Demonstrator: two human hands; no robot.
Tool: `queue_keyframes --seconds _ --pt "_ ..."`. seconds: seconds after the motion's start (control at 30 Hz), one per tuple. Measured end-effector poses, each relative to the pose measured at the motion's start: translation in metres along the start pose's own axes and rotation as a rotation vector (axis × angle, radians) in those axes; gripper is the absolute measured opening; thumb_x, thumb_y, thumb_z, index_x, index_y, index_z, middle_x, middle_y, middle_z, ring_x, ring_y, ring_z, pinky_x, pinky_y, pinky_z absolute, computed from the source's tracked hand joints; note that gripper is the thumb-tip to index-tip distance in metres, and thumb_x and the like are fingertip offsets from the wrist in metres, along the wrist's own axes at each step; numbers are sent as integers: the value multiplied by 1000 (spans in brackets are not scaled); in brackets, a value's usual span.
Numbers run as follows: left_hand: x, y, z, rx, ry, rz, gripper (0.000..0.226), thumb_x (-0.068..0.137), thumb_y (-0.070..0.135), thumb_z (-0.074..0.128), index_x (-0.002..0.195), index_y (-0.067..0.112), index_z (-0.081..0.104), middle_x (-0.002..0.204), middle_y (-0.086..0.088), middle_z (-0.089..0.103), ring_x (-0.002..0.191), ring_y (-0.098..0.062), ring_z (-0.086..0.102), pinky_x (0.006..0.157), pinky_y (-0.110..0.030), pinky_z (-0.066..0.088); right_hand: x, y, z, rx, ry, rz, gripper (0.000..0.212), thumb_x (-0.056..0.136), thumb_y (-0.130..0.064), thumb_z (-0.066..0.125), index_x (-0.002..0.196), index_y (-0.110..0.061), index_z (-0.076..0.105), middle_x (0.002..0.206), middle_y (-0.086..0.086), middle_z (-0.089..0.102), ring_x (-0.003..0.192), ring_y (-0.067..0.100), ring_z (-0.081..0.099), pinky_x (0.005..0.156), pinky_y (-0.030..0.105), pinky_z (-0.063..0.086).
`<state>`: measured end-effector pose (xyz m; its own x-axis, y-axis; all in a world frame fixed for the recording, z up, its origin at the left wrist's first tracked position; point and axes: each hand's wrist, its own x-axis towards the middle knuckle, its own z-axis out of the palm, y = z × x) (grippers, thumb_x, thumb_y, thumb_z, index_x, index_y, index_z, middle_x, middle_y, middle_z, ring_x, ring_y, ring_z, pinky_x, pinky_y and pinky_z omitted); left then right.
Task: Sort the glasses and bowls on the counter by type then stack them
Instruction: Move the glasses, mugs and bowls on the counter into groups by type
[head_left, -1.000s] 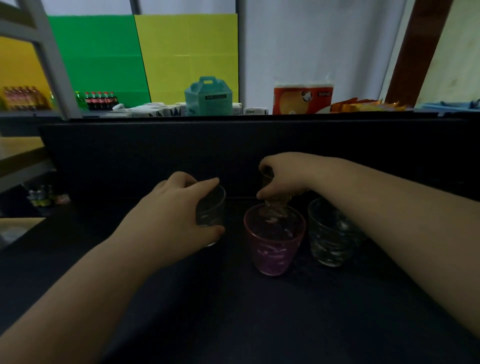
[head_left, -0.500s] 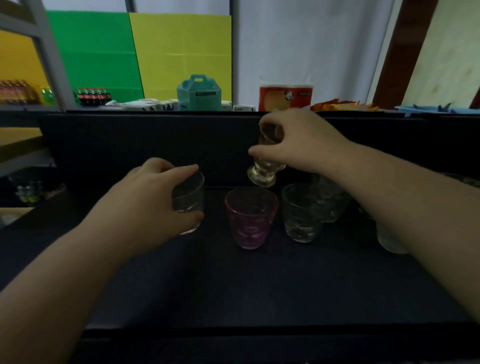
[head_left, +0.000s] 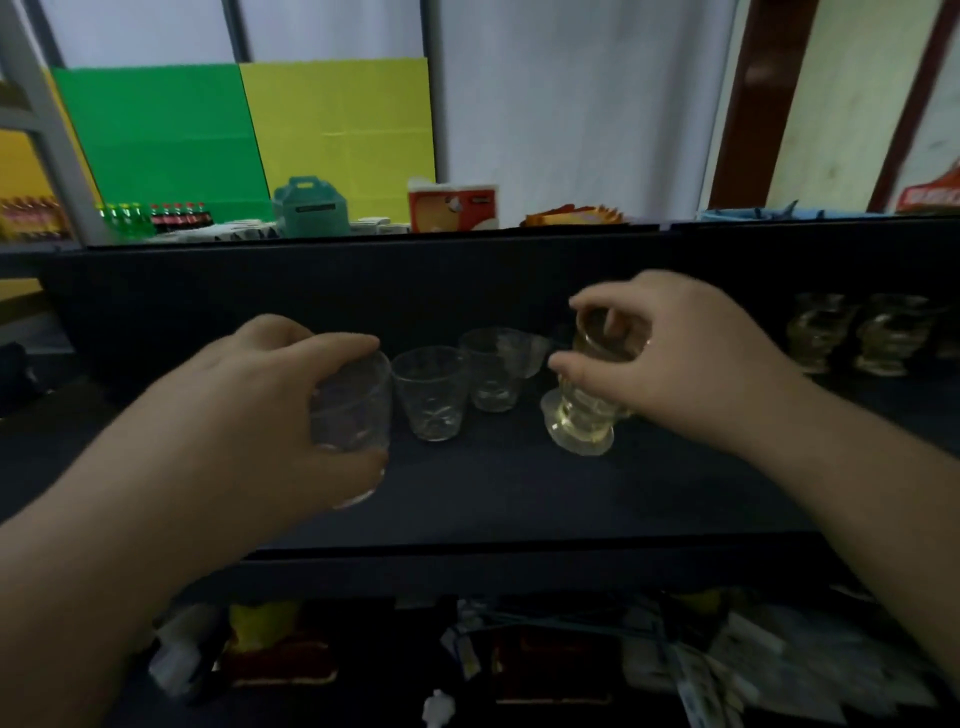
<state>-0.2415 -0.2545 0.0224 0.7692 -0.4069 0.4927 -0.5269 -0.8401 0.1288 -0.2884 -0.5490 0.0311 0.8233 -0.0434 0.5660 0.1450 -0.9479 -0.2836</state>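
My left hand (head_left: 270, 410) grips a clear tumbler (head_left: 353, 402) from above and the side, held just over the dark counter (head_left: 493, 493). My right hand (head_left: 691, 364) holds a footed yellowish glass (head_left: 584, 415) by its rim, tilted, its base close to the counter. Between the two hands stand two clear tumblers, one (head_left: 430, 394) beside my left hand and another (head_left: 493, 370) behind it. A clear shallow bowl shape (head_left: 530, 353) shows behind that second tumbler. Two more footed glasses (head_left: 818, 332) (head_left: 891, 335) stand at the far right.
A dark raised back wall (head_left: 467, 280) runs behind the counter. Beyond it sit a teal box (head_left: 310, 208), an orange-white package (head_left: 454, 205) and soda bottles (head_left: 156, 218). Below the counter's front edge a lower shelf holds cluttered packets (head_left: 519, 654).
The view has shifted right and the pink glass is out of sight. My right hand has carried the footed glass down and right toward the counter. My left hand still holds its tumbler.
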Motion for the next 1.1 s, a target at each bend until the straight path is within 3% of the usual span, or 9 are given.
queue_keyframes --seconds 0.27,0.4,0.77,0.93,1.1 --pt "-7 133 58 -117 -54 151 87 70 72 62 145 54 22 132 25 31 118 -4 41 91 -28 44 -77 78 -47 54 -1 92 60 71 -70 62 123 -40 63 98 -18 53 90 1 53 73 19 42" --pt "11 183 85 -159 -85 241 87 71 72 61 145 55 20 132 26 30 118 -2 39 89 -21 39 -99 116 -70 28 -24 168 60 73 -70 64 126 -43 61 101 -20 53 94 0 52 75 19 44" --pt "74 286 139 -314 -88 467 88 72 68 62 147 50 19 137 19 31 121 -7 38 94 -26 42 -125 198 -124 -157 55 370 60 72 -70 66 125 -42 63 101 -20 54 94 0 52 73 13 39" --pt "93 326 159 -366 -102 540 88 73 68 61 147 49 18 137 19 29 121 -4 36 94 -26 43 -122 248 -138 -212 71 433 56 73 -67 69 123 -41 63 101 -17 54 93 5 54 73 23 43" --pt "115 360 182 -297 -131 490 91 70 71 61 146 52 15 138 21 28 122 -3 34 94 -25 41 -94 316 -138 -249 1 403 63 74 -69 67 129 -37 62 110 -10 57 103 12 56 82 29 46"
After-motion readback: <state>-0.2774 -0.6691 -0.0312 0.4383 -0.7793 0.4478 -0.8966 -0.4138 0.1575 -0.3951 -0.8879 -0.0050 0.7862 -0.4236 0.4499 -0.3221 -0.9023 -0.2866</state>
